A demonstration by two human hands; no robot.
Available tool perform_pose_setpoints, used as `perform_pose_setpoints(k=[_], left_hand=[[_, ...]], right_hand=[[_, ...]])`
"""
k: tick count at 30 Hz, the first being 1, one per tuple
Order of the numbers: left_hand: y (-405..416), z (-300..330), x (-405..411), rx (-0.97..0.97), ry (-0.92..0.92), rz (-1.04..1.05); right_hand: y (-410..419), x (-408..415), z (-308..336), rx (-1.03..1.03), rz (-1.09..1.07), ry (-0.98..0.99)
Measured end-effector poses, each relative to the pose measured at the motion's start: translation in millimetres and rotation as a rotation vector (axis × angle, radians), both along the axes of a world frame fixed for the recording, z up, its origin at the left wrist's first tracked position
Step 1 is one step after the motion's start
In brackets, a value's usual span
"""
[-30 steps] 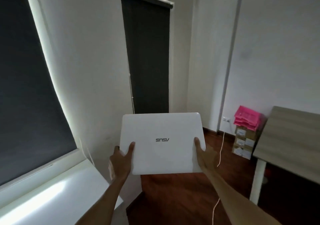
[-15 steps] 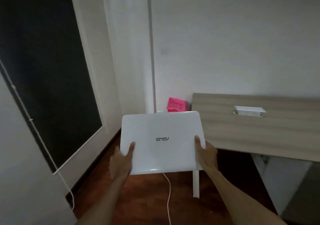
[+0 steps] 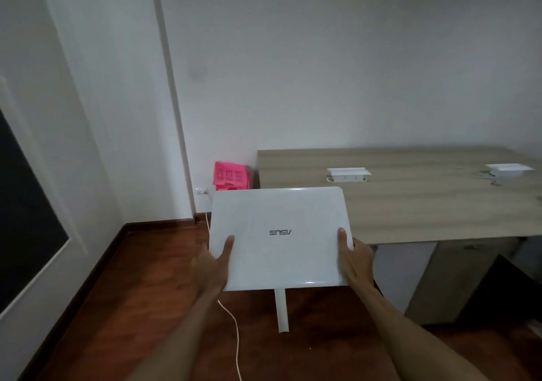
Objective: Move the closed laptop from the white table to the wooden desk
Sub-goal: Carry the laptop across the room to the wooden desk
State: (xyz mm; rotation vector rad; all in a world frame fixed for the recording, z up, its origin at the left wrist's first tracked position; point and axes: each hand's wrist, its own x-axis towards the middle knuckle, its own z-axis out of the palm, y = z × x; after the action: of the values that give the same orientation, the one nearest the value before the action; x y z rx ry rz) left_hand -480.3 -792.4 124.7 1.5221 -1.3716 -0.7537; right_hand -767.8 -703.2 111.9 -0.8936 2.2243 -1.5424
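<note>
closed white plastic laptop point(image 3: 278, 237) | left hand point(image 3: 215, 259), right hand point(image 3: 353, 259) clasp its side edges | wooden desk point(image 3: 410, 198) ahead-right, laptop overlapping its front-left corner

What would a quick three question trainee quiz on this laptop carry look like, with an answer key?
1. True or false: the closed white laptop already rests on the wooden desk.
2. Which hands hold it? A) left hand only B) right hand only C) both
3. Fill in: the pink basket stands to the ___ of the desk.

Key: 1 false, it is held in the air in front of the desk; 2 C; 3 left.
</note>
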Motion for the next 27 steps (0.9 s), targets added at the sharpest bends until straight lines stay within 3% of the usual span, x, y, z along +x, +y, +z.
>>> perform_pose_setpoints(k=[27], left_hand=[[-257, -86, -201, 0.232, -0.184, -0.009]], right_hand=[[-259, -200, -77, 0.255, -0.047, -0.048]])
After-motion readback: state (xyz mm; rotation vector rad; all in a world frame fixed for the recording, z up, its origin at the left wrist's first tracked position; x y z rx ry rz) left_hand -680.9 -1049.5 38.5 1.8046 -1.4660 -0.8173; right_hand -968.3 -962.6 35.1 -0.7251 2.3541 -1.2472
